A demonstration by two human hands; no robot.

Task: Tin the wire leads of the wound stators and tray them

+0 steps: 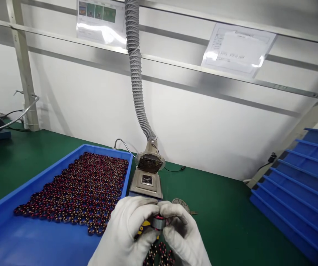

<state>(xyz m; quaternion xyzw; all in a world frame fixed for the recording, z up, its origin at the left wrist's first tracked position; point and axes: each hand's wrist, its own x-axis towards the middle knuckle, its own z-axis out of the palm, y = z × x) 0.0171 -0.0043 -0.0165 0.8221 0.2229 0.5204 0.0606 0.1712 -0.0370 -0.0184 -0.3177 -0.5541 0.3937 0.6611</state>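
My left hand (132, 231), in a white glove, closes its thumb and fingers on a small ring-shaped part (158, 223) with a grey outer band and red and dark edges. From the other side, my right hand (179, 231), also gloved, pinches the same part, its fingertips close to the left ones. A yellow and black item (145, 224) shows partly behind the left fingers; its kind is hidden. Below the hands lie several dark rings (161, 255) with red and gold dots. Many similar rings (81, 188) fill much of a blue tray (50, 244) at left.
Beyond my hands stands a metal device (147, 184) with a square opening, under a round hood (150, 161) on a grey flexible hose (136, 74). A round metal piece (181, 204) lies behind my right hand. Stacked blue trays (297, 188) stand at right on the green table (222, 221).
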